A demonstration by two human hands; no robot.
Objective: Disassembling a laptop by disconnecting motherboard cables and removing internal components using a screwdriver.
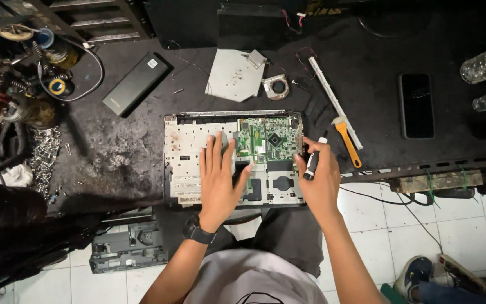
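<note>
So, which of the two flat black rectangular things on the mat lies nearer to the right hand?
The black phone, upright to the upper right of the right hand. The black battery pack lies tilted, far left.

Opened laptop base (198, 163) — green circuit board (268, 139) exposed, flat on dark bench, black-and-white screwdriver (312, 162) upright

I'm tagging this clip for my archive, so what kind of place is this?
Most likely an electronics repair bench. An opened laptop chassis lies on the dark worktop with its green circuit board bare, the right hand holds a screwdriver, and loose screws lie piled at the left.
</note>
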